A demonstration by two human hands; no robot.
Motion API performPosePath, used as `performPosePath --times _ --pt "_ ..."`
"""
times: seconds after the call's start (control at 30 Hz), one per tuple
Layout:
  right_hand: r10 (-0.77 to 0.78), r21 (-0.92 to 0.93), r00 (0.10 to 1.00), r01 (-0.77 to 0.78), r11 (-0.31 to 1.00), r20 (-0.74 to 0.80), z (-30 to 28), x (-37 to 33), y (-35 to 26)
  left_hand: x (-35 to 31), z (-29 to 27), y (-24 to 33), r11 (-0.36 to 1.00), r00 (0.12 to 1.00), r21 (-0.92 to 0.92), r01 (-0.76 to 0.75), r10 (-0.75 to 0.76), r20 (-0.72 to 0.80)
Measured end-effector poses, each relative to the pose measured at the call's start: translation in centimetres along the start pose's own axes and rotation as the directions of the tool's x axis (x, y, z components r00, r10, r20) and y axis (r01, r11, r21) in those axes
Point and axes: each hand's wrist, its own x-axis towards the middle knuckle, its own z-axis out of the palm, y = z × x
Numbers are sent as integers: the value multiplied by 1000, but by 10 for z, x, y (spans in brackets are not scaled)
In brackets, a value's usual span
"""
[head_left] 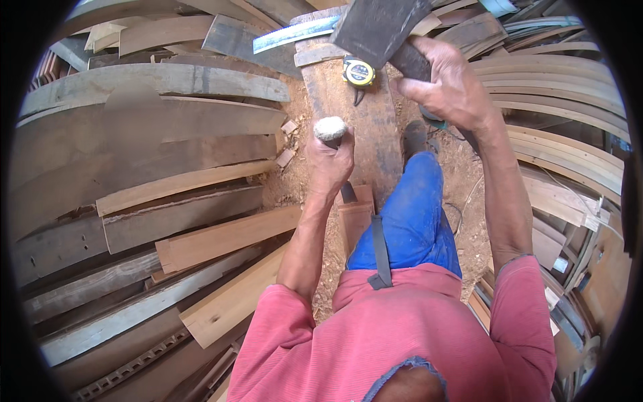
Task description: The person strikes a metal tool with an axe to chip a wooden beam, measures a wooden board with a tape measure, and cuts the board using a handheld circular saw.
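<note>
My left hand (327, 161) is wrapped round an upright chisel. The chisel's pale, frayed butt (330, 128) sticks up above the fist, and its dark shaft comes out below, over a reddish piece of wood (355, 218). The cutting end is hard to make out. My right hand (455, 84) grips the short handle of a dark wooden mallet (382, 30), raised at the upper right, apart from the chisel. Below the mallet head a yellow and black tape measure (360, 72) lies on the worn plank bench (375, 127).
A blue-white toothed strip, like a saw blade (295, 33), lies across the bench's far end. Stacked boards (194, 120) crowd the left side, more planks (556, 87) the right. Shavings cover the floor (469, 194), and a thin cord runs near my leg (425, 181).
</note>
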Motion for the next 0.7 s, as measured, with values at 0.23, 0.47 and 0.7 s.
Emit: performPosePath --times 0.23,0.47,0.7 --pt "57 -362 996 -30 932 66 20 -4 -9 -11 -3 20 988 997 143 -60 66 -40" --pt "254 -419 934 -132 898 251 23 4 -7 -5 -1 18 953 985 255 -163 173 -16" --pt "238 -573 879 49 818 414 41 -8 0 -7 -7 0 982 987 107 157 -161 25"
